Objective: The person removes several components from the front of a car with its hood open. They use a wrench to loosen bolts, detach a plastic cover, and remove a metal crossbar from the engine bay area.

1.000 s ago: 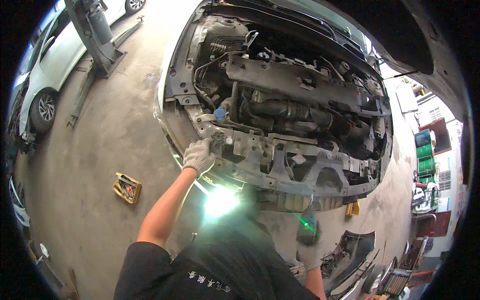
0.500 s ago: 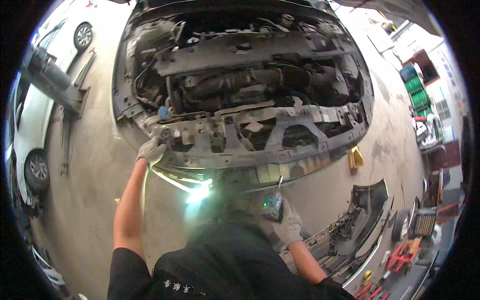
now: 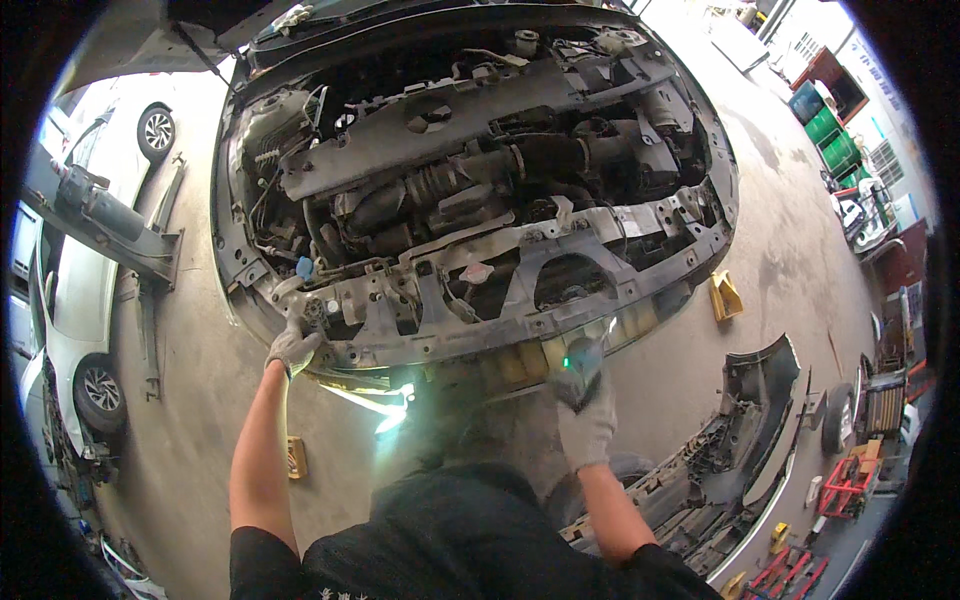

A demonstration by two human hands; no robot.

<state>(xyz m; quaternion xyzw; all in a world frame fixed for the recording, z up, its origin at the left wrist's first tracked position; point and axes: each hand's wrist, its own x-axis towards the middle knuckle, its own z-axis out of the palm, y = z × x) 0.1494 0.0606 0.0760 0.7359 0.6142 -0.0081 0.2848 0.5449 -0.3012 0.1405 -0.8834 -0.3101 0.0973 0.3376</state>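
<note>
A car's open engine bay point(image 3: 440, 190) lies before me, its bumper off and its dusty front frame point(image 3: 470, 335) bare. My left hand point(image 3: 293, 347), in a pale knit glove, is closed on the left end of that frame. In my right hand point(image 3: 588, 425), also gloved, is a dark cordless power driver point(image 3: 578, 372) with a small green light. Its slim metal tip points toward the frame's lower edge; whether it touches is unclear. Below the frame, between my hands, a bright lamp point(image 3: 398, 408) glows. A blue cap point(image 3: 305, 267) sits near the frame's left end.
The removed bumper point(image 3: 700, 470) lies on the floor at right. Yellow blocks point(image 3: 725, 297) point(image 3: 296, 457) stand near the car. On the left are a lift post point(image 3: 100, 215) and a white car point(image 3: 75, 300). Green drums point(image 3: 832, 140) and red tools point(image 3: 848, 490) are along the right.
My right hand has moved up and forward with the driver, closer to the frame. My left hand stays at the frame's left end. The view has shifted and tilted.
</note>
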